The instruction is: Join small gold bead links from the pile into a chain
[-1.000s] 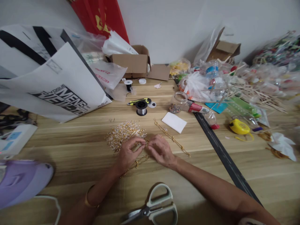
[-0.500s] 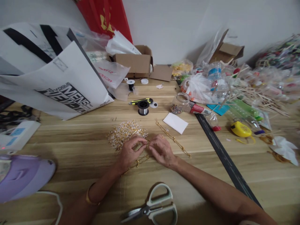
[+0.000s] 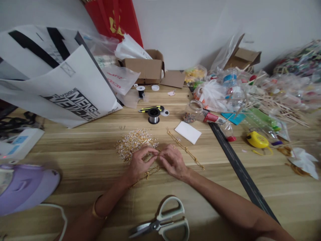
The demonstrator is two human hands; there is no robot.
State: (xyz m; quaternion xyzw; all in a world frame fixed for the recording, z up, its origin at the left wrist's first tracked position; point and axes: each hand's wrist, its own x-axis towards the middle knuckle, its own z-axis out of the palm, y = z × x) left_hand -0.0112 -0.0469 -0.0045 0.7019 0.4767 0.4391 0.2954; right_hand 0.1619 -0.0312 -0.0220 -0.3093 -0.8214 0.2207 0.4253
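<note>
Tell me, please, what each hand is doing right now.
Left hand: fingertips pinched closed, item too small to tell.
Right hand: fingers curled, pinching beside it; whatever it holds cannot be told.

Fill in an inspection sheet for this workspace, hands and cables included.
Surface: wooden table, black strip across its right side; no spill seen.
Job's things: pile of small gold and white pieces; one gold chain right of the hands, another by the left wrist; wire spool; scissors nearest the person.
Clutter: sticks, bottles and plastic bags heaped far right; yellow tape measure in front.
Hands: left hand and right hand pinched, fingertips nearly meeting; piece between them too small to identify.
Cables: white cable, lower left.
Surroundings: wall, white bag, red bag, cardboard box.
</note>
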